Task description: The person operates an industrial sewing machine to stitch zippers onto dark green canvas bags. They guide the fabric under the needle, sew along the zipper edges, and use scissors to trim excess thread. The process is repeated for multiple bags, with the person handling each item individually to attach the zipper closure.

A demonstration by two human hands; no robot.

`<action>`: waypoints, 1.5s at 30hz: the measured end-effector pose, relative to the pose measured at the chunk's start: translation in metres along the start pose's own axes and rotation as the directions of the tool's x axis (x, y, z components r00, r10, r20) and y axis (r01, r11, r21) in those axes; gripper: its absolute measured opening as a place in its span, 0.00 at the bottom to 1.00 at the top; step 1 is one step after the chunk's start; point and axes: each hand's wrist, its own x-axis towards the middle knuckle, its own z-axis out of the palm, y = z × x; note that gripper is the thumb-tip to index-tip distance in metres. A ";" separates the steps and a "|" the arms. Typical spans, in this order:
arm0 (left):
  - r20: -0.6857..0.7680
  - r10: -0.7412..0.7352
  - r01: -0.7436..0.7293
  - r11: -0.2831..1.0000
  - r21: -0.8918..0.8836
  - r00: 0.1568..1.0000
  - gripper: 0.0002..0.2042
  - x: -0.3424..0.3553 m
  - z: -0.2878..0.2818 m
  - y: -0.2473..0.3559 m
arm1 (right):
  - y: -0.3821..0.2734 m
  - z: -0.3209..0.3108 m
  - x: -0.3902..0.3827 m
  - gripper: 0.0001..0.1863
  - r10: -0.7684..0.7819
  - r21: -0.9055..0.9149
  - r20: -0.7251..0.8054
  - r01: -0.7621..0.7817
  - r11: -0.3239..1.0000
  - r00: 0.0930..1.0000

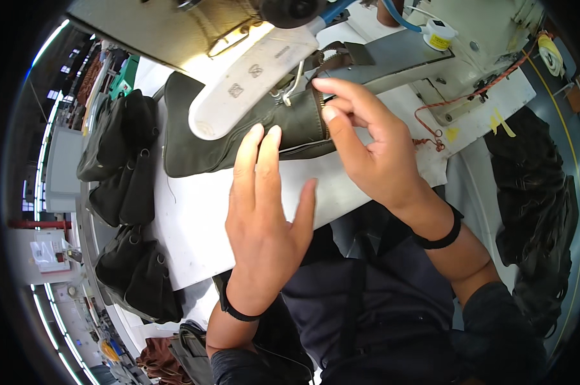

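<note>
A dark olive leather-like bag piece [190,147] lies under the white sewing machine head [235,93]. Along its right side runs a zipper [322,119] with brass-coloured teeth, close to the presser foot [286,97]. My left hand [261,212] is open, two fingertips resting at the piece's near edge and the thumb spread away. At the zipper is my right hand [383,144], index fingertip and thumb bent around its edge a little apart, the other fingers curled. The machine head hides part of the piece.
Several dark bags [120,141] are stacked along the left side of the white worktable [197,231]. Dark material [530,186] hangs at the right. A red cord [488,90] trails over the machine bed, and a small white bottle [438,33] stands at the back.
</note>
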 end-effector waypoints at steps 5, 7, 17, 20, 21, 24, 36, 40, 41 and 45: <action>-0.038 0.090 -0.095 0.985 -0.144 0.995 0.43 0.019 0.016 -0.024 | -0.007 0.009 -0.022 0.20 0.154 0.153 -0.033 -0.147 0.977 0.988; -0.070 0.133 -0.142 0.978 -0.152 0.989 0.41 0.030 0.030 -0.053 | -0.022 0.025 -0.038 0.25 0.150 0.137 -0.004 -0.148 0.979 0.989; -0.223 0.164 -0.192 0.976 -0.107 0.961 0.32 0.032 0.046 -0.044 | -0.016 0.000 -0.019 0.28 0.062 0.029 -0.045 -0.061 0.998 0.997; -0.352 0.231 -0.259 0.965 -0.034 0.907 0.27 0.033 0.051 -0.036 | -0.023 -0.009 -0.008 0.27 0.098 0.023 0.014 -0.098 0.995 0.995; -0.358 0.228 -0.266 0.962 -0.060 0.905 0.25 0.034 0.052 -0.038 | -0.025 -0.007 -0.003 0.23 0.092 -0.007 0.029 -0.092 0.996 0.995; -0.391 0.215 -0.272 0.958 -0.094 0.895 0.18 0.034 0.047 -0.037 | -0.024 -0.012 0.012 0.19 -0.032 -0.309 0.180 0.087 0.947 0.983; -0.365 0.204 -0.245 0.967 -0.068 0.908 0.17 0.031 0.044 -0.035 | -0.018 -0.011 0.034 0.09 0.268 0.061 0.340 -0.305 0.950 0.902; -0.367 0.256 -0.317 0.941 -0.116 0.894 0.15 0.031 0.039 -0.041 | -0.018 -0.010 0.033 0.08 0.285 0.107 0.330 -0.335 0.936 0.900; -0.362 0.248 -0.311 0.942 -0.127 0.899 0.15 0.030 0.039 -0.042 | -0.018 -0.012 0.032 0.08 0.302 0.107 0.331 -0.353 0.930 0.894; -0.362 0.220 -0.298 0.938 -0.176 0.906 0.15 0.029 0.039 -0.044 | -0.016 -0.013 0.036 0.09 0.315 0.147 0.361 -0.387 0.910 0.878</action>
